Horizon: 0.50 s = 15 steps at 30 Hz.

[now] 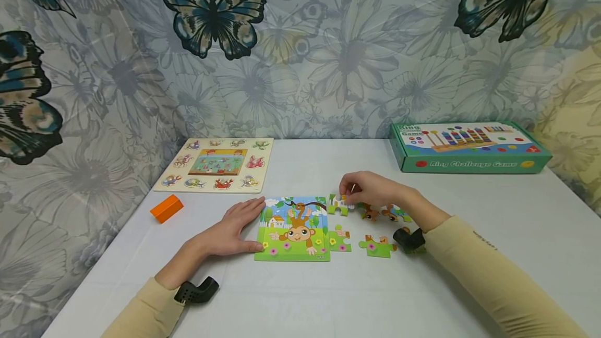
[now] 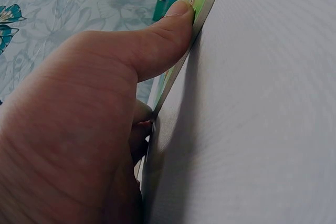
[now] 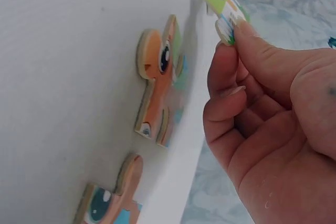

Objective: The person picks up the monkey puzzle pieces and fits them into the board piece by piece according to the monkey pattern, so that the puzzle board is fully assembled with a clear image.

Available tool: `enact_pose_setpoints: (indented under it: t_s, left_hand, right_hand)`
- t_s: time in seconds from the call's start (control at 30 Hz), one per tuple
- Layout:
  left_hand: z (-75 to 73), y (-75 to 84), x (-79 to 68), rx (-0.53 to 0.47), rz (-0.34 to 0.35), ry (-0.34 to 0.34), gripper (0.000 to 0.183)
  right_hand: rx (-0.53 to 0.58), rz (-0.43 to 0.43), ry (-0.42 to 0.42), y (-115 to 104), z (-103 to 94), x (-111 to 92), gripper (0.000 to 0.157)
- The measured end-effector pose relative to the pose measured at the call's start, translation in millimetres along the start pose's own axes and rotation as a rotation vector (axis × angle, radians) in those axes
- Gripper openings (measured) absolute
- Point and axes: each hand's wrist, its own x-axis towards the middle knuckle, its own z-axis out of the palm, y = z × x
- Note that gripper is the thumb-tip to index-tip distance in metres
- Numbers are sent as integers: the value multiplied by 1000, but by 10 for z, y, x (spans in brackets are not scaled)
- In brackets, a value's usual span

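Your 2 arms (image 1: 488, 270) reach forward: left hand (image 1: 232, 227) with thumb (image 2: 163, 38) spread from fingers (image 1: 250, 208); right hand (image 1: 373, 191) pinching between thumb (image 3: 268, 59) and forefinger (image 3: 223, 66), other fingers (image 3: 223, 114) curled.

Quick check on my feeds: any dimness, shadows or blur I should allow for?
Head view: brightest, with the monkey puzzle readable; left wrist view: dim, the left hand dark and a shadow on the white tabletop along the puzzle's edge; right wrist view: backdrop beyond the right hand looks soft.
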Motion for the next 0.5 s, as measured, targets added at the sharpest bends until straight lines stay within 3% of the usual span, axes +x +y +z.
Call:
enact_pose_setpoints:
  t_s: [0.5]
  left_hand:
    - [-3,3,6,5,-2,-3,101]
  right_hand:
    - [61,-65,-15,-168,47,136,6]
